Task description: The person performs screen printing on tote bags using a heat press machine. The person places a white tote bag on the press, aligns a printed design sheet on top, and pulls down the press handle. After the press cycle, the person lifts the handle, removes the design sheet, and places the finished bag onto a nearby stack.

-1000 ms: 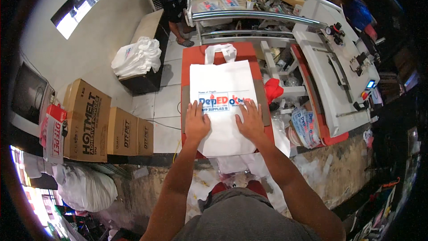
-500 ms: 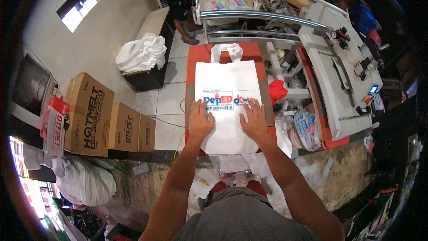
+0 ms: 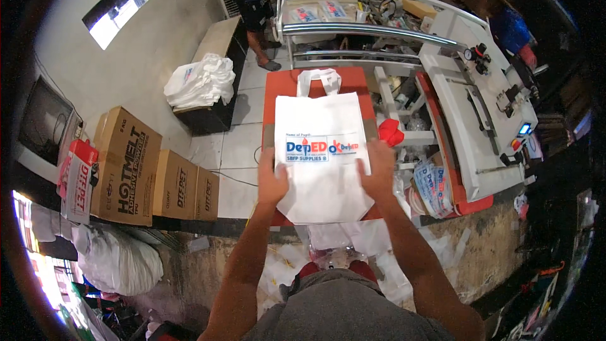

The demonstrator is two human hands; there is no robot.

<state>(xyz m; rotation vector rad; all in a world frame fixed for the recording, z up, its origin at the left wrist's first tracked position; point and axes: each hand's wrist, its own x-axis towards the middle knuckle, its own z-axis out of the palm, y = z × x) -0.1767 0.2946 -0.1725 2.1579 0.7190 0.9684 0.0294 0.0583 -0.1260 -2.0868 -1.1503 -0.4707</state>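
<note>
A white bag with handles and blue and red printing [image 3: 319, 186] lies flat on the red heat-press pad [image 3: 281, 79], over a darker sheet. My left hand [image 3: 273, 177] is at the bag's left edge, and my right hand [image 3: 377, 175] is at its right edge. Both are open, thumbs apart from fingers, with slight blur; whether they touch the fabric is unclear. The white press machine [image 3: 480, 139] stands to the right, with a red cloth [image 3: 390, 131] beside the pad.
Cardboard boxes [image 3: 126, 164] stand at left, below piled white bags [image 3: 199, 82] on a black-sided bench [image 3: 214, 31]. Beyond a white rail [image 3: 379, 31], printed sheets [image 3: 319, 12] lie on a cluttered surface. A co-worker [image 3: 252, 0] stands at the back with a hand at the rail.
My hands have moved outward from the printed front toward the bag's side edges. The co-worker's hand has shifted slightly at the rail.
</note>
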